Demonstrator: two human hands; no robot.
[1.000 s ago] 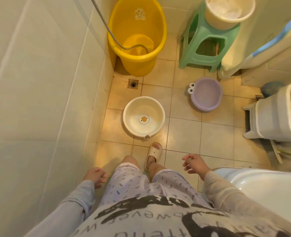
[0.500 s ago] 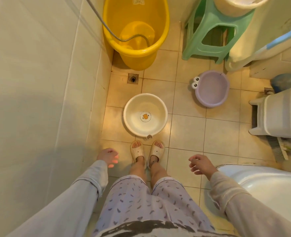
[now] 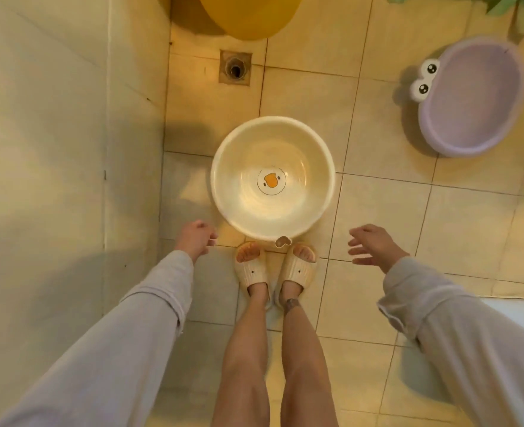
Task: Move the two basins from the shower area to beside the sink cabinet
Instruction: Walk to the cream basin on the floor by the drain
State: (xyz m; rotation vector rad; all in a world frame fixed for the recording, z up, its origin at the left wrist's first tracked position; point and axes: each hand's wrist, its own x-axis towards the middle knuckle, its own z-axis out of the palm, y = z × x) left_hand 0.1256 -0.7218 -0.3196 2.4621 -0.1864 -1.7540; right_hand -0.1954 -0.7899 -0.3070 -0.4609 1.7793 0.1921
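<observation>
The floor (image 3: 377, 217) was beige tile, bounded by a tiled wall (image 3: 54, 149) on the person's left, with a square floor drain (image 3: 235, 68) set near that wall. The cream basin (image 3: 272, 177) served as the landmark: it sat upright on the floor directly ahead of the person's slippers (image 3: 276, 266), and its small hanging tab (image 3: 282, 241) pointed back between the toes, almost touching them. A duck face was printed on the bottom, and the bowl appeared empty. The floor drain lay beyond the cream basin, and the lower edge of a yellow tub (image 3: 251, 16) lay beyond the drain. The purple basin (image 3: 473, 97), with two cartoon eyes on its rim, sat upright beyond and to the right of the cream basin, well apart from it. Neither basin had yet been lifted.

The left hand (image 3: 195, 238) hung just beside the near left rim of the cream basin, fingers loosely curled and holding nothing. The right hand (image 3: 373, 246) hung off the near right side, farther out, fingers spread apart and also empty. The two hands bracketed the cream basin, which suggested a two-handed rim grip was being prepared; the stance squarely behind the tab fitted that reading. The sink cabinet was not identifiable in view.
</observation>
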